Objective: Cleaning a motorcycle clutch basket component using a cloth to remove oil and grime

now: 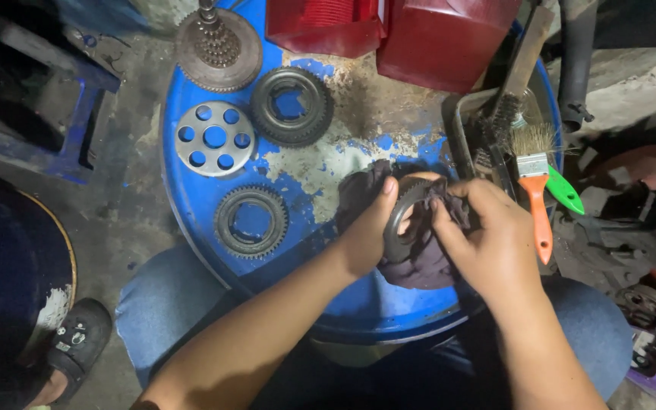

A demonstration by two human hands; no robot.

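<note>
My left hand (364, 235) grips a dark ring gear (402, 216) by its left rim, holding it on edge above the blue drum top (343, 296). A dark rag (419, 262) is wrapped under and around the gear. My right hand (487, 243) pinches the rag against the gear's right side, with its fingers pressed into the ring.
On the drum lie two toothed ring gears (251, 222) (291, 105), a silver disc with round holes (215, 138) and a large rusty sprocket with a shaft (218, 47). An orange-handled brush (537, 190), a wire brush (514, 83) and red plastic covers (434, 34) sit at right and back.
</note>
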